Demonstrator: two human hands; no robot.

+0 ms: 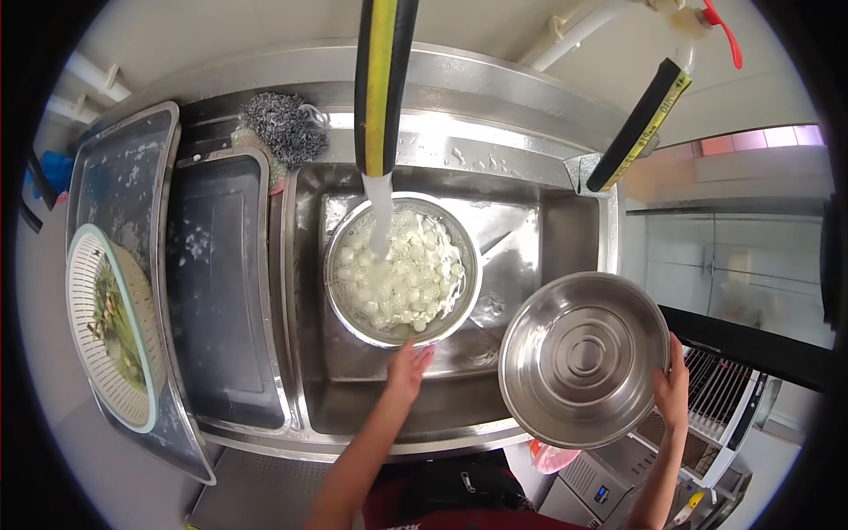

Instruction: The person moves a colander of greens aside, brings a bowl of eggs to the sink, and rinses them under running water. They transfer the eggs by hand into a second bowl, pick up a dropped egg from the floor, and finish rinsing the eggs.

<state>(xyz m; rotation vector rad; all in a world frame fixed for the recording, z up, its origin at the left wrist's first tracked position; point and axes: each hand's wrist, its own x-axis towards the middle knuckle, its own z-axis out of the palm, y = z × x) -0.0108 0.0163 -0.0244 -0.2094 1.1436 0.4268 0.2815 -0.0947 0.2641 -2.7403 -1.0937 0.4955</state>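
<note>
Water pours from a black and yellow hose (pixel 378 97) into a round metal bowl (pixel 474 283) standing in the sink. Small pale, roundish pieces (pixel 402 265) lie in the bubbling water inside. At the bowl's near rim, my left hand (pixel 408 369) grips the edge with its fingers; part of the grip is hidden. My right hand (pixel 673 389) is closed on the right rim of a wide stainless steel basin (pixel 552 353), which is held over the sink's near right corner. Nothing lies in the basin, and concentric rings mark its bottom.
Left of the sink (pixel 508 208) lie dark metal trays (pixel 216 291). A pale plastic basket (pixel 140 300) with green vegetable scraps rests there. A steel-wool scrubber (pixel 283 128) sits at the back left. A second hose (pixel 640 124) hangs at the right, near a wire rack (pixel 720 384).
</note>
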